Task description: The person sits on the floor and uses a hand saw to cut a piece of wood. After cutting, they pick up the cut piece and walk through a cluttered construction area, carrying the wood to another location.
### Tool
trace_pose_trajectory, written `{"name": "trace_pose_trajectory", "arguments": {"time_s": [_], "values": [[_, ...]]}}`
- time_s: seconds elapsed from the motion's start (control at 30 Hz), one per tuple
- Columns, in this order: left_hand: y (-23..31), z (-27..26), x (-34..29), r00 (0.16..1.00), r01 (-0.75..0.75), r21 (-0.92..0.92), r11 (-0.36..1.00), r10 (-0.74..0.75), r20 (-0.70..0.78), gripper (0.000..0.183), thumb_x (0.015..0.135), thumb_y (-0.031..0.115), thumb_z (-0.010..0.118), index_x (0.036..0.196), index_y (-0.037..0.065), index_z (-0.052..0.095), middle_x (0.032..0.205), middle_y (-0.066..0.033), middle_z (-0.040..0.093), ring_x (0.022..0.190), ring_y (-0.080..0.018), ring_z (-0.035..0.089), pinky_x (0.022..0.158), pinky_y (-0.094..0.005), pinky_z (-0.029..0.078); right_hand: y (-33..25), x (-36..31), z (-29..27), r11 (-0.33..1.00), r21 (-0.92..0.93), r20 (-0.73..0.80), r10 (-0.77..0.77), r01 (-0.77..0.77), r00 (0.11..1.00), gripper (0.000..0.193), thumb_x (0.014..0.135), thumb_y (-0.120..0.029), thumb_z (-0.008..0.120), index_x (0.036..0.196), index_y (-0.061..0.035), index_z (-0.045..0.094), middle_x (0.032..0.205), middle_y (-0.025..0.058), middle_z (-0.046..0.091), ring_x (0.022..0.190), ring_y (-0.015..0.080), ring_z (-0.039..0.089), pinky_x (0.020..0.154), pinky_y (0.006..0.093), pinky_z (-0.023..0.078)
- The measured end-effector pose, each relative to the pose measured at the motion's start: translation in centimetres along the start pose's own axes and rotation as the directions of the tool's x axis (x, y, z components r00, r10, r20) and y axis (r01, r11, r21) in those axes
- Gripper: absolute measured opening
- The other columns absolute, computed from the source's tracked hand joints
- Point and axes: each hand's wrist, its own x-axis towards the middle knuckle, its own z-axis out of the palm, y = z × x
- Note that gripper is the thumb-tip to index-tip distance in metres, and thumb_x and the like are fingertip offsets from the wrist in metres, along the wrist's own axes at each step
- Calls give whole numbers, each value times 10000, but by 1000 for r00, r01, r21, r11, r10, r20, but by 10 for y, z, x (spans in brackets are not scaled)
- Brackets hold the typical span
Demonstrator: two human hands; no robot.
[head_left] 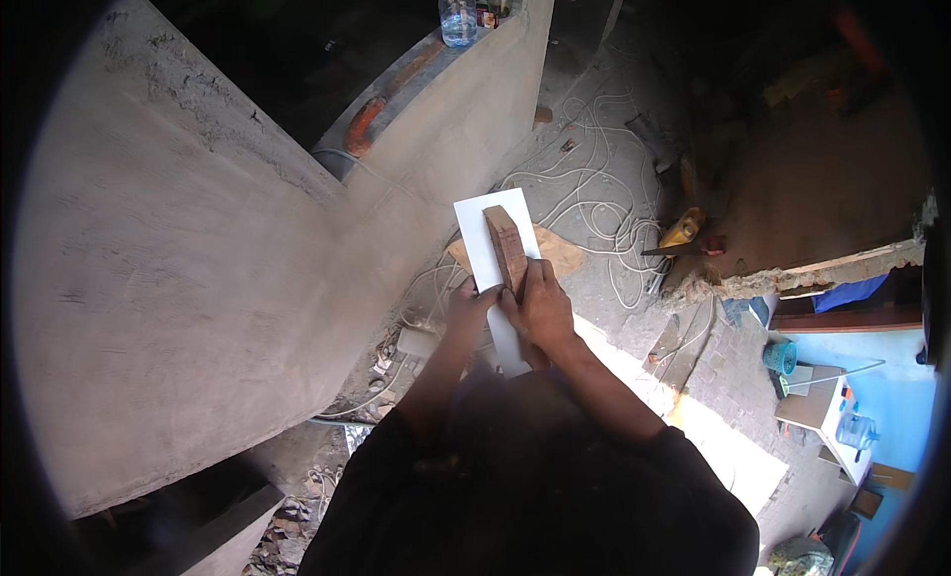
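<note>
In front of my body I hold a plastering float (pixel 482 247), a white rectangular plate with a rough wooden handle (pixel 507 247) on its upper face. My left hand (pixel 470 311) grips the plate's left edge, thumb reaching over the white face toward the handle. Closed round the handle's near end and the plate's right side is my right hand (pixel 543 305). The float's near end partly disappears below my hands. Beneath it, a tan flat piece (pixel 563 251) lies on the floor.
To the left stands a grey plastered wall (pixel 178 279). Its ledge carries a clear bottle (pixel 458 21) and a curved orange-red piece (pixel 365 126). Loose white cable (pixel 606 219) tangles across the floor. A yellow-handled tool (pixel 684 229), a teal bucket (pixel 781 356) and rubble (pixel 287 538) lie around.
</note>
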Motion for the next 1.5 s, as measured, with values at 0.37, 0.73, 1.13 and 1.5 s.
{"name": "trace_pose_trajectory", "arguments": {"time_s": [0.37,0.73,1.13,1.5], "values": [[-17,20,-11,961,180,-58,982,-163,224,304,972,63,677,1265,-12,652,1139,-69,724,990,-150,697,884,-306,551,36,-33,14,988,-1,-107,155,-156,982,565,855,-304,745,1210,59,497,1159,236,598,1020,440,682,848,523,586],[-39,72,43,945,89,175,981,-139,296,312,970,126,671,1234,-40,665,1095,-65,722,974,-145,671,852,-313,525,96,-15,-22,978,99,-149,196,-182,969,597,859,-314,740,1285,5,469,1213,224,567,1056,441,666,862,523,582],[-39,237,104,893,242,92,966,-259,368,311,975,91,687,1266,-7,646,1132,-55,692,1037,-166,669,916,-324,530,243,48,-119,940,286,-82,218,-187,972,655,919,-493,700,1294,12,519,1270,252,549,1224,448,539,1009,533,489],[-28,333,124,847,227,103,968,-248,471,449,944,188,675,1324,-40,603,1233,-128,684,1141,-216,662,1051,-383,491,326,75,-204,250,888,285,360,-387,888,1159,806,-260,913,1567,-90,55,1367,213,559,1253,291,560,1109,431,432]]}}
